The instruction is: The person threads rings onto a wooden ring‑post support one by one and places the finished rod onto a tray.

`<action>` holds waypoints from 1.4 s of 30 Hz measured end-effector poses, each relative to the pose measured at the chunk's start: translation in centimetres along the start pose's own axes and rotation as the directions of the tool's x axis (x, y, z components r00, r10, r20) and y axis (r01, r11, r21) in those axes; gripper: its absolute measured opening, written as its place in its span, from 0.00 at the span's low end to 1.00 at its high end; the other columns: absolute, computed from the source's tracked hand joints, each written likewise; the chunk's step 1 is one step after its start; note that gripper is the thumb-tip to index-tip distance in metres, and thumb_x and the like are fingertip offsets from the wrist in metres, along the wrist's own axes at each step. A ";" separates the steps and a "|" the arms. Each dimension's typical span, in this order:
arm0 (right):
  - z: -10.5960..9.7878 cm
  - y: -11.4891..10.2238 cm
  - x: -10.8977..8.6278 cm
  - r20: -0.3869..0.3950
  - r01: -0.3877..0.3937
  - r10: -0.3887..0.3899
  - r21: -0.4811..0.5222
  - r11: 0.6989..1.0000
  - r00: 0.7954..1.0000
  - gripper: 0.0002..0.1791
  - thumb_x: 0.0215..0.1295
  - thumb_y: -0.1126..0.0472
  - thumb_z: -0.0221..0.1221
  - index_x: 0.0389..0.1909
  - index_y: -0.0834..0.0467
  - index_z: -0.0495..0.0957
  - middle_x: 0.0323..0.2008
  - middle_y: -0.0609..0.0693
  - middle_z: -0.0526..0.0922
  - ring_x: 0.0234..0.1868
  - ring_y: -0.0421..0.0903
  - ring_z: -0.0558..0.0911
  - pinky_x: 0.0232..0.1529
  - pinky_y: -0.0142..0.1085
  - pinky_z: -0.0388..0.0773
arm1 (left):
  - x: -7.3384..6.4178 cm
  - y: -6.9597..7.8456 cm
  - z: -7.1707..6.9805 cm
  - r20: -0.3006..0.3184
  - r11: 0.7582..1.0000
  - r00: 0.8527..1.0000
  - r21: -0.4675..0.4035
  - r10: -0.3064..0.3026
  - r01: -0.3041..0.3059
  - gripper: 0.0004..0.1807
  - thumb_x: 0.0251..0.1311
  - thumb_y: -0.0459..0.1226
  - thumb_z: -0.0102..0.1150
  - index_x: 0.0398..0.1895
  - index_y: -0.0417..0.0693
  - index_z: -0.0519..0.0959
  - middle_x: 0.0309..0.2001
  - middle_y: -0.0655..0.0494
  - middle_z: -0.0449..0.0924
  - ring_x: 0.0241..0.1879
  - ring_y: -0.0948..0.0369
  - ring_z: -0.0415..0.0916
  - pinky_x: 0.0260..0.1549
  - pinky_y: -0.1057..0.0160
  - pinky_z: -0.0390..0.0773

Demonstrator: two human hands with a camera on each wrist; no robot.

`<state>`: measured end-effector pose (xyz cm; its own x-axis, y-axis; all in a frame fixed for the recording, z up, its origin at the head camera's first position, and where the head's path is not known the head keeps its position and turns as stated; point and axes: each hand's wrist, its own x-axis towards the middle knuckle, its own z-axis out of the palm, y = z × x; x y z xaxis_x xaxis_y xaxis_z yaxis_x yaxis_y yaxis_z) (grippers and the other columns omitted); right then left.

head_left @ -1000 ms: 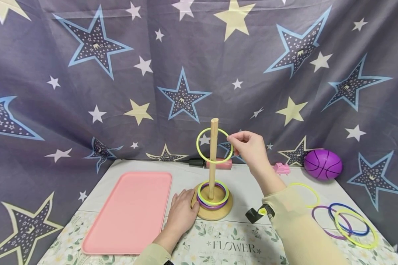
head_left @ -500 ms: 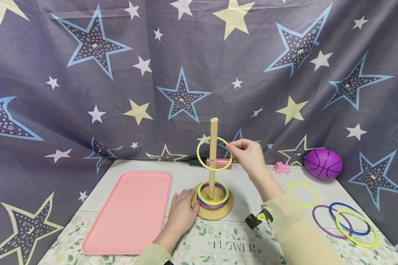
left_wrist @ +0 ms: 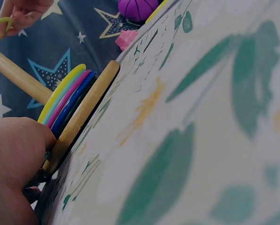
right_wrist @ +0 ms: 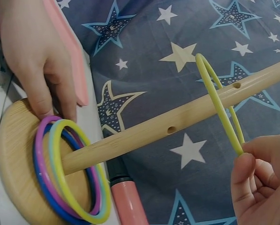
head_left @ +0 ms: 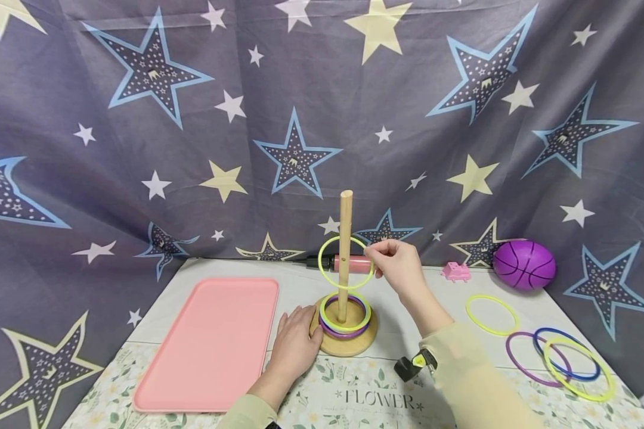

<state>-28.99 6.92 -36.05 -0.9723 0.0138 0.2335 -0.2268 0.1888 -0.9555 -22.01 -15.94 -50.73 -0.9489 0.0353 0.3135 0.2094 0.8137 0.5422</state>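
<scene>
Right hand [head_left: 401, 268] pinching yellow plastic ring [right_wrist: 218, 106] around pale wooden rod [head_left: 346, 217], below grip, left hand [head_left: 295, 342], fingers relaxed, on round wooden base [head_left: 343, 348]

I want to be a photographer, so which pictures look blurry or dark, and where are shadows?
Left wrist view: printed leaves near the camera are blurred, and everything leans; head view: brighter, with soft shadows on the cloth right of the wooden base, and small print under FLOWER too faint to read; right wrist view: dimmer than head, but the held yellow ring looks clear.
</scene>
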 end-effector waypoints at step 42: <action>1.8 7.5 -1.6 0.005 -0.102 0.104 -0.120 0.988 0.995 0.03 0.70 0.67 0.70 0.36 0.63 0.89 0.25 0.49 0.84 0.22 0.48 0.81 0.22 0.27 0.75 | 0.0 0.0 -0.2 0.039 1.000 0.999 -0.004 -0.028 0.028 0.30 0.77 0.39 0.61 0.77 0.34 0.74 0.75 0.36 0.76 0.80 0.37 0.65 0.82 0.31 0.49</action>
<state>-29.22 6.50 -43.91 -0.9908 0.0284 0.1323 -0.1176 0.3026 -0.9458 -21.97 -16.05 -50.51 -0.9629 0.0351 0.2675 0.1836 0.8119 0.5542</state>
